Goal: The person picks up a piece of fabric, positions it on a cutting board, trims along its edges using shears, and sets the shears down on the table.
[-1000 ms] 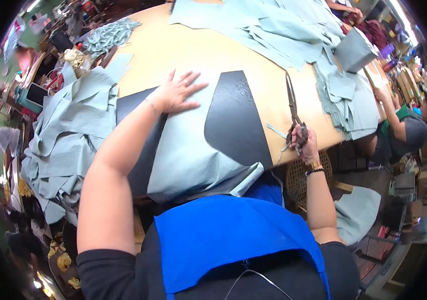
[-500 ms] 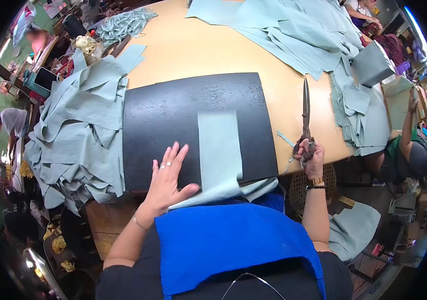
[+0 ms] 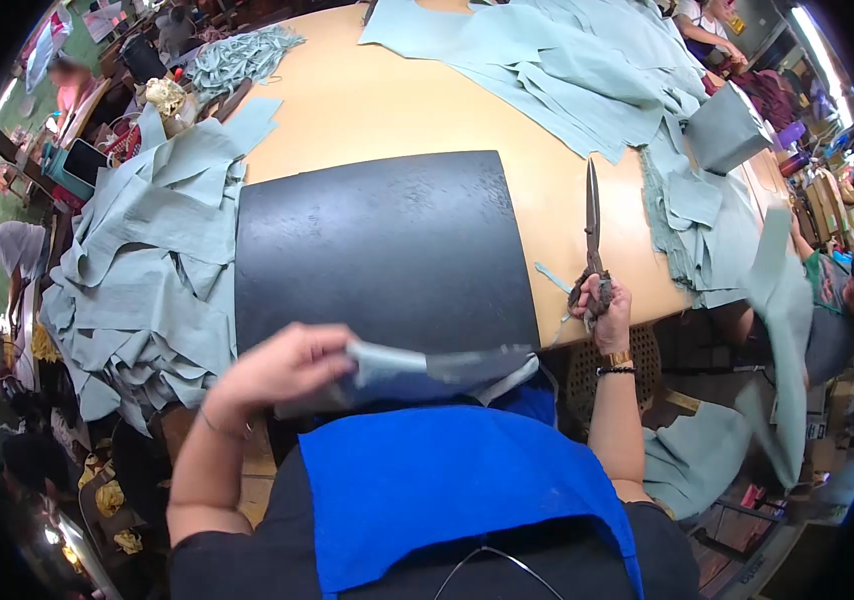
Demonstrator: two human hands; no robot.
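Observation:
My left hand [image 3: 297, 368] is closed on the edge of a pale green fabric piece [image 3: 393, 358]. The fabric is blurred by motion and hangs at the near edge of a black cutting mat [image 3: 382, 250], just above my blue apron. My right hand [image 3: 605, 305] grips a pair of large dark scissors [image 3: 592, 225] by the handles. Their blades are together and point away from me over the table. A thin fabric strip [image 3: 553, 276] lies beside the scissors.
A heap of fabric pieces [image 3: 147, 250] covers the table's left side. More fabric sheets [image 3: 547, 70] lie at the far right, near a grey-green box [image 3: 727, 128]. At the right, a co-worker [image 3: 832, 300] is partly behind a blurred fabric piece [image 3: 782, 300] in the air.
My left hand, flat on the mat before, has moved nearer and taken hold of the fabric, pulling it off the mat. At the right, another fabric piece has come up. The scissors stay held.

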